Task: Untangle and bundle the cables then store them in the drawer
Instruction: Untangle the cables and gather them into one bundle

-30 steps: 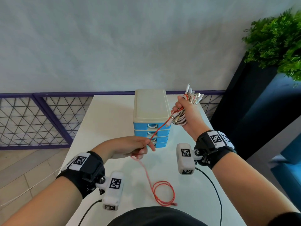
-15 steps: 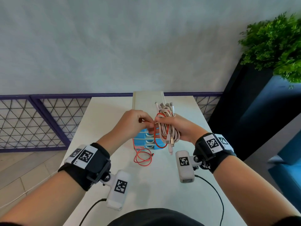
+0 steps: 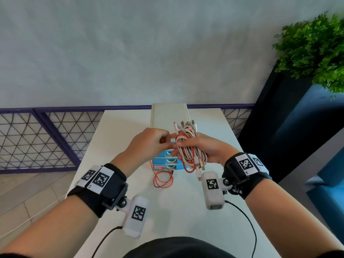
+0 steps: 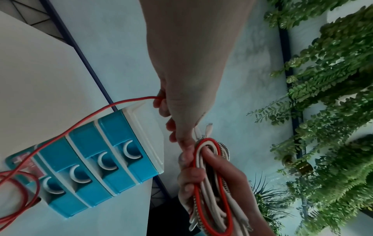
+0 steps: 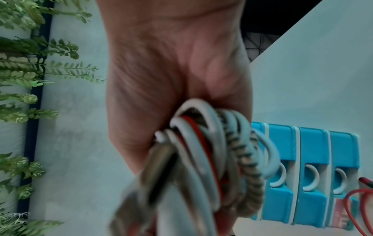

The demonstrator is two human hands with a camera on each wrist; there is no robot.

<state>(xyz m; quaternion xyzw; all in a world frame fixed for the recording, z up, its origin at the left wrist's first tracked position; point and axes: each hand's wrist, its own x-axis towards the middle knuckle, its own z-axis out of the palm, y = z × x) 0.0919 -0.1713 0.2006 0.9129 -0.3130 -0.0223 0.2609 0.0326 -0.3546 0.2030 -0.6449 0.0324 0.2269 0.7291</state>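
My right hand (image 3: 202,148) grips a bundle of cables (image 3: 188,146) (image 4: 212,183) (image 5: 212,151), white, braided and red loops with plugs sticking out at both ends. It holds the bundle above the drawer unit (image 3: 168,118), a small white-topped chest with blue drawers (image 4: 105,161) (image 5: 308,172), all shut. My left hand (image 3: 149,141) is right beside the bundle and pinches the red cable (image 4: 113,104). The slack of that red cable (image 3: 162,178) lies in loose loops on the white table (image 3: 186,211) in front of the drawers.
A purple mesh railing (image 3: 46,138) runs behind the table at the left. A dark blue planter (image 3: 290,127) with green foliage (image 3: 312,47) stands to the right. Black leads trail from both wrist cameras across the near table.
One second ago the hands were apart with the red cable stretched between them. The left hand has since come up to the bundle, and the red slack has slid toward the drawers.
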